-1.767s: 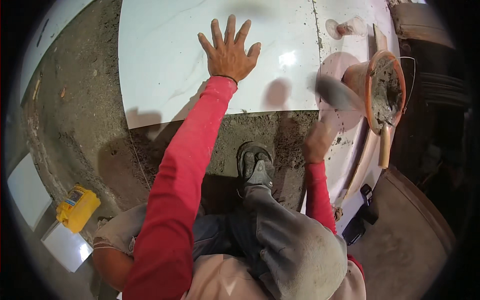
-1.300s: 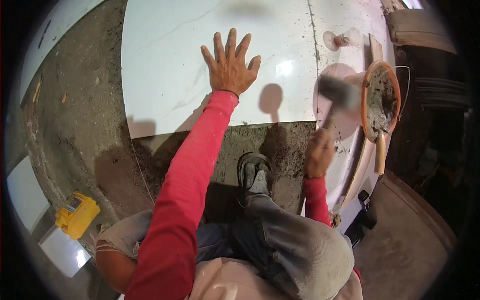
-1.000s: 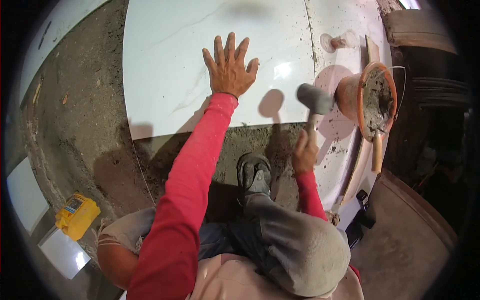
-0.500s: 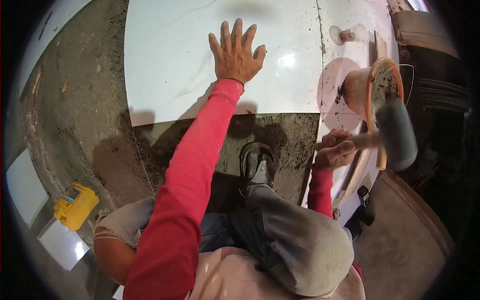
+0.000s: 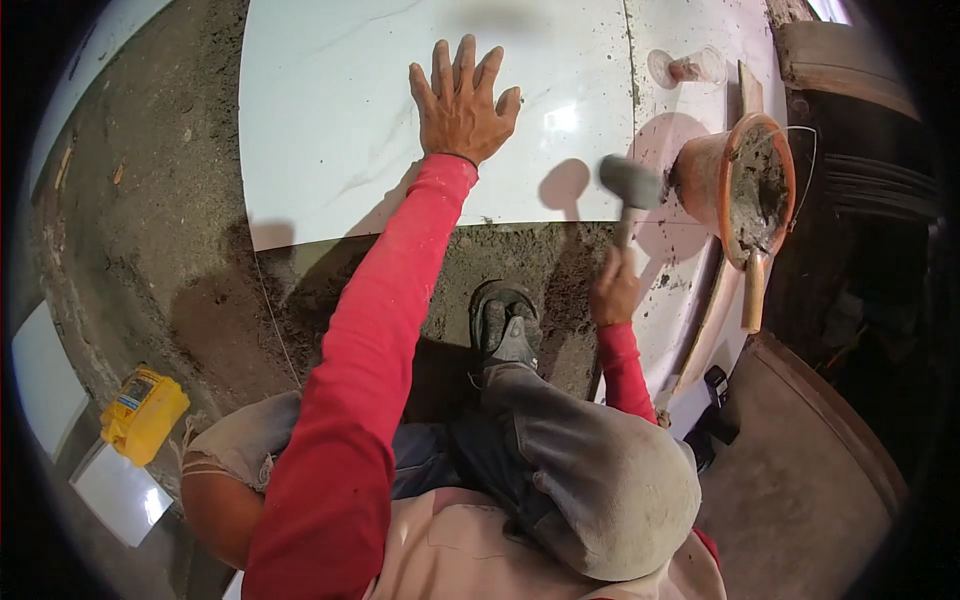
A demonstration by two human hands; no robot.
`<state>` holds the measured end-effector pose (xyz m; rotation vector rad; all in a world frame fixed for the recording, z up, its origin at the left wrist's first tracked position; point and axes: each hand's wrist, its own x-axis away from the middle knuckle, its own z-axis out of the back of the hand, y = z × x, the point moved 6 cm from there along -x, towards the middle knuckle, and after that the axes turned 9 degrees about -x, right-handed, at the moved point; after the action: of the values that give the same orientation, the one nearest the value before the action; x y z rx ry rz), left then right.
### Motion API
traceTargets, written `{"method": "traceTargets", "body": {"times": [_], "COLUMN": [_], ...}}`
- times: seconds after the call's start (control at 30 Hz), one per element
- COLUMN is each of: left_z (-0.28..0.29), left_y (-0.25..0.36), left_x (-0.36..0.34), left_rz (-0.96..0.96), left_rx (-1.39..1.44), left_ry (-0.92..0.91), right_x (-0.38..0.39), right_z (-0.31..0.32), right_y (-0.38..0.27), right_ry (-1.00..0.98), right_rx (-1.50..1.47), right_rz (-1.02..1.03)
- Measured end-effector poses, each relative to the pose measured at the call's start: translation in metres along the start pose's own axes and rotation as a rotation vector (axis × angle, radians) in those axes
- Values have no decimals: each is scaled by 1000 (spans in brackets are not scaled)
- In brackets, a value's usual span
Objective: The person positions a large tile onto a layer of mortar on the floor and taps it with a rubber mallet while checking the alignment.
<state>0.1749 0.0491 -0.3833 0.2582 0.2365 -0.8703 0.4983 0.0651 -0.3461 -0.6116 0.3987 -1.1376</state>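
My left hand (image 5: 462,110) lies flat with its fingers spread on a large white marble-patterned floor tile (image 5: 330,90). My right hand (image 5: 614,288) is wrapped round the handle of a rubber mallet (image 5: 630,182). The mallet's dark head is raised above the tile's near right corner, slightly blurred, and its shadow falls on the tile to the left of it. Along the tile's near edge runs a bed of grey mortar (image 5: 470,250). An orange bucket (image 5: 706,180) holding mortar stands to the right of the mallet, with a wooden handle (image 5: 754,300) showing at its rim.
A clear plastic cup (image 5: 700,68) lies on the tiles beyond the bucket. Wooden strips (image 5: 712,325) run along the right side. My sandalled foot (image 5: 505,325) rests on the mortar bed. A yellow package (image 5: 145,412) and white tile pieces (image 5: 122,490) lie at the lower left. A string crosses the mortar.
The mallet has swung left from in front of the bucket to above the tile's near right corner, and its head now points away from me. My left hand stays flat on the tile.
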Motion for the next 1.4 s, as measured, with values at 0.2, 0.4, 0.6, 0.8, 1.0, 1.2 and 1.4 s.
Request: {"method": "traceTargets", "body": {"times": [0.2,0.4,0.6,0.8,1.0,1.2,1.4], "left_z": [3,3,12,14,20,26,24], "left_y": [-23,-48,-77,-99,-88,-106,-89], "left_x": [3,0,4,19,7,17,6], "left_rz": [27,-182,-382,-235,-217,-176,-174], "left_rx": [-38,153,197,75,155,131,171], "left_ry": [30,19,-4,32,64,73,93], "right_x": [-9,9,3,4,28,-6,25], "right_z": [29,-7,7,1,-38,-2,-24], "right_y": [-94,-67,-77,-92,-47,-152,-60], "right_ry": [225,-31,272,92,-58,-77,12], "right_rx": [-905,-79,-1041,-353,-193,-971,-21], "right_rz": [203,225,253,207,564,131,772]}}
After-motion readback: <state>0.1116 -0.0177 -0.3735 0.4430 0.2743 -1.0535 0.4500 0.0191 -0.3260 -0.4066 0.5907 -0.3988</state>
